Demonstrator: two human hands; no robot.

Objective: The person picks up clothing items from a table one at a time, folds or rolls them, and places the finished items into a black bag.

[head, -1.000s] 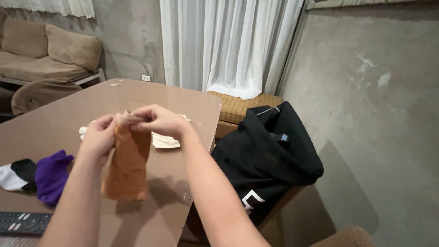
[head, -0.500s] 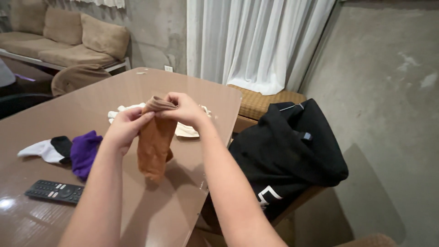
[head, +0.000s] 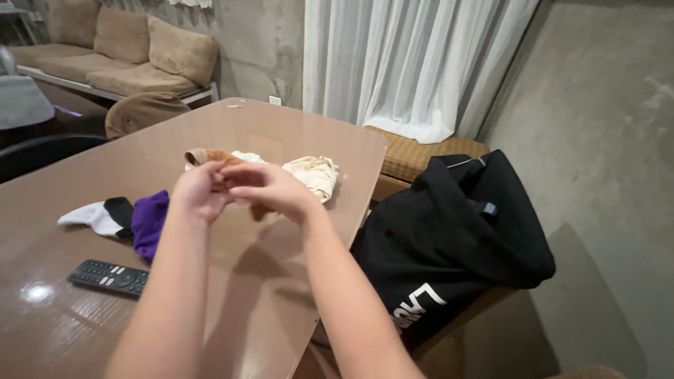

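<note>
Gripping bunched brown sock (head: pixel 223 181), left hand (head: pixel 199 193), right hand (head: pixel 270 189) (both closed); purple sock (head: pixel 147 221), remote (head: pixel 109 277) nearby.

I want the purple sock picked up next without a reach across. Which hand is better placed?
Probably the left. The left hand is nearer the purple sock, which lies on the table on that side. The right hand would have to cross over. Both hold the brown sock.

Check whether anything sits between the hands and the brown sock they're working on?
Nothing visible does. The left hand and right hand already grip the brown sock above the table; the cream cloth lies beyond.
</note>
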